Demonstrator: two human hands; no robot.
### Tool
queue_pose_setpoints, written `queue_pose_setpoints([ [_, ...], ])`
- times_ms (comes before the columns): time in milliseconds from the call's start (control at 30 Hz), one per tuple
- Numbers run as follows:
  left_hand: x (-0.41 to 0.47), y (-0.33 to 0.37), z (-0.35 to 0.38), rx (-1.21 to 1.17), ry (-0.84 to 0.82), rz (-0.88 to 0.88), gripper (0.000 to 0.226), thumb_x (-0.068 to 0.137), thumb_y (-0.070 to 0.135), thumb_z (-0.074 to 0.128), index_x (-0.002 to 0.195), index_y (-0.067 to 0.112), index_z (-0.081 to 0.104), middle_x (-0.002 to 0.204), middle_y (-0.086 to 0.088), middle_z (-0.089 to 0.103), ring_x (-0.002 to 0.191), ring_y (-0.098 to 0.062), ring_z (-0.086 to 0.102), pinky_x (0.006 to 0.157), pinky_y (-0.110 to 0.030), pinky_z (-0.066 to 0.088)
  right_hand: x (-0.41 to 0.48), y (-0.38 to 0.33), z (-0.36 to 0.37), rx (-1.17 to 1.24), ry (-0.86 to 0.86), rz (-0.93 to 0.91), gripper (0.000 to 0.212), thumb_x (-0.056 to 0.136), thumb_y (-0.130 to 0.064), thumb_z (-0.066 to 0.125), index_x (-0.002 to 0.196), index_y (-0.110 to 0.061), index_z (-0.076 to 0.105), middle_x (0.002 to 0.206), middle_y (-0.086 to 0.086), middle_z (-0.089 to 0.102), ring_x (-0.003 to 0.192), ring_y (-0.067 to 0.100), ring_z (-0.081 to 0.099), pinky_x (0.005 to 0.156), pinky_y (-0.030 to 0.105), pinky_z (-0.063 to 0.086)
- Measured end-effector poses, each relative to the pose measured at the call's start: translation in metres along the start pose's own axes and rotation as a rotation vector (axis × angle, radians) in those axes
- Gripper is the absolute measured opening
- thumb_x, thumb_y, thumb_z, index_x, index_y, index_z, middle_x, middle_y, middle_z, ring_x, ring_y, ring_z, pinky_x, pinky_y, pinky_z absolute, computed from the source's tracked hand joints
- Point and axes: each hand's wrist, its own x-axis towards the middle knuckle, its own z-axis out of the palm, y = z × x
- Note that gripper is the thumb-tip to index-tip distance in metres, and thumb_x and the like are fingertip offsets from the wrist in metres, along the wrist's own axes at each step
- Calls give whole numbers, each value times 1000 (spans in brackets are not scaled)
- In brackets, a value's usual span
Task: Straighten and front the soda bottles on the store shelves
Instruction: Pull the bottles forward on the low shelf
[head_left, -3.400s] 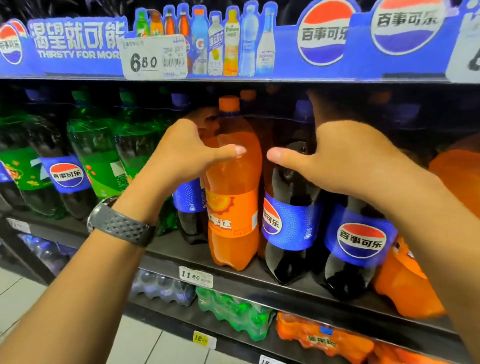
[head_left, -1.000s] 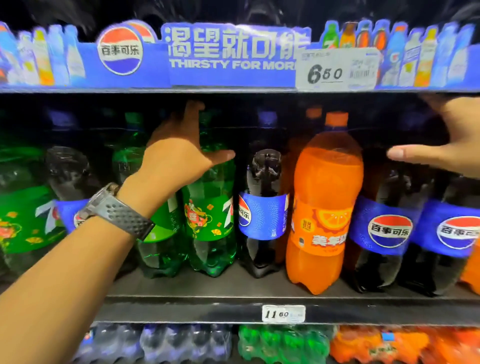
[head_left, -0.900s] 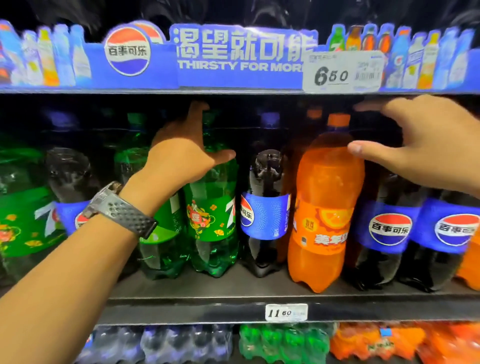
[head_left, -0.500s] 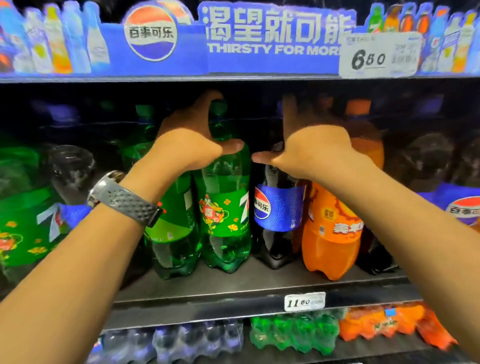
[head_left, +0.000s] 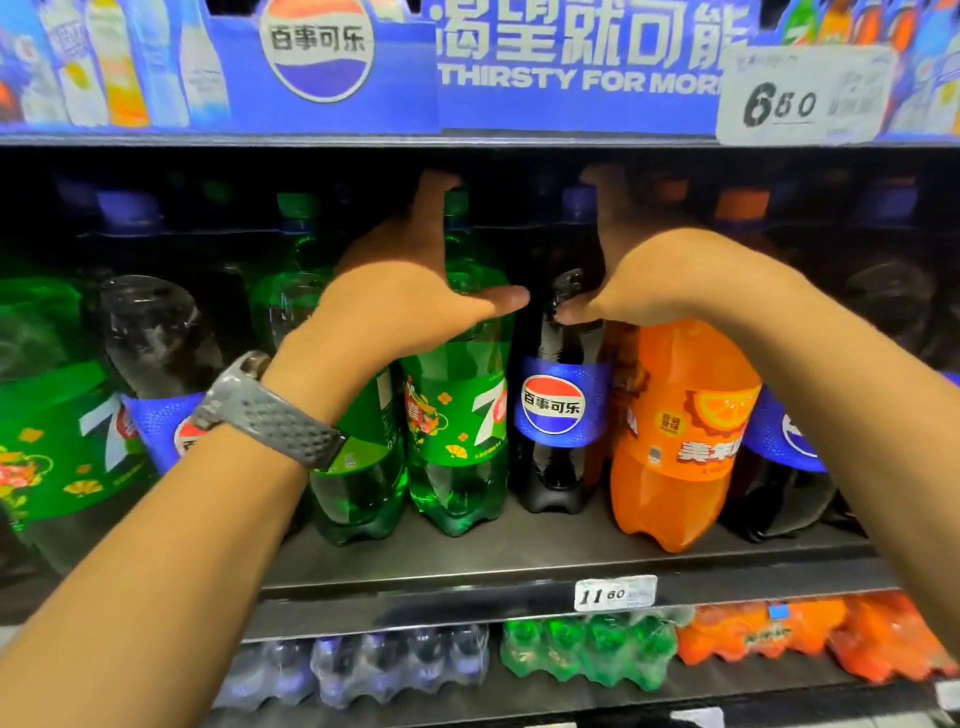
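While left hand grips green bottle, right hand grips cola bottle.

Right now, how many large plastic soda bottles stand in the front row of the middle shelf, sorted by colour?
Green plastic soda bottles: 3
Dark cola bottles with blue labels: 3
Orange plastic soda bottles: 1
Total: 7, leaving aside a sliver at the right edge.
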Motion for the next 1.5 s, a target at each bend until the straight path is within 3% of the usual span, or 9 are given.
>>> queue_pose_setpoints([
  [100, 0, 6, 5, 5, 47, 9, 102, 54, 75, 70, 134, 36, 21, 132, -4, 50, 108, -32, 58, 77, -34, 43, -1, -7, 5, 96, 69, 36, 114, 64, -67, 72, 145, -18, 9, 140, 15, 36, 119, 37, 47, 84, 38, 44],
  [200, 4, 6, 3, -16, 43, 19, 99, 57, 64, 78, 134, 33, 24, 137, -1, 43, 113, -31, 56, 82, -33, 43, 2, -12, 12, 168, 71, 50, 119, 61, -64, 76, 146, -19, 6, 145, 12, 31, 121, 37, 47, 94, 43, 46],
  [533, 4, 3, -5, -126, -45, 3, 99, 63, 49, 83, 138, 39, 20, 140, -1, 42, 115, -25, 52, 81, -27, 37, -1, -10, 10, 96, 41, -3, 129, 60, -58, 80, 149, -16, -3, 151, 18, 21, 132, 41, 35, 98, 45, 41],
  [767, -3, 7, -5, 138, -30, 25, 111, 68, 66, 70, 151, 37, 2, 153, -2, 31, 129, -31, 43, 92, -35, 42, -10, -8, 0, 90, 2, -40, 132, 63, -57, 79, 150, -13, -11, 156, 18, 11, 135, 39, 32, 97, 42, 42],
  [900, -8, 15, -9, 277, -29, 31, 111, 74, 68, 62, 151, 31, -9, 158, -8, 18, 133, -35, 38, 100, -40, 40, -10, -4, 0, 59, 26, -91, 131, 65, -59, 76, 149, -9, -11, 149, 22, 28, 127, 38, 41, 92, 39, 44],
  [1100, -24, -22, -43, 334, 360, 121, 62, 92, 45, 48, 146, 22, 30, 148, -12, 36, 132, -36, 34, 105, -45, 35, -8, -8, 10, 98, 13, -49, 131, 68, -54, 77, 148, -15, -18, 157, 18, 0, 142, 40, 14, 112, 49, 27],
  [1233, -23, -63, -61, 237, 229, 19, 77, 84, 46, 63, 148, 22, 27, 151, -9, 34, 136, -30, 33, 110, -37, 31, -18, -12, 14, 47, 125, -61, 121, 72, -59, 70, 150, -13, -10, 157, 19, -3, 143, 43, 1, 116, 52, 13],
  [1367, -21, -86, -61, 72, -11, -53, 91, 77, 47, 72, 150, 27, 22, 148, -5, 40, 131, -21, 43, 101, -25, 35, -26, -38, 9, 139, 310, -289, 99, 77, -62, 61, 149, -11, 17, 156, 14, 18, 140, 36, 21, 112, 46, 28],
  [1500, -14, -90, -61, -61, -23, -81, 95, 71, 44, 79, 147, 26, 25, 144, -4, 44, 130, -15, 45, 99, -23, 36, -10, -64, 8, 286, 177, -469, 110, 77, -59, 64, 152, -12, -1, 160, 7, 0, 146, 22, 7, 118, 36, 16],
])
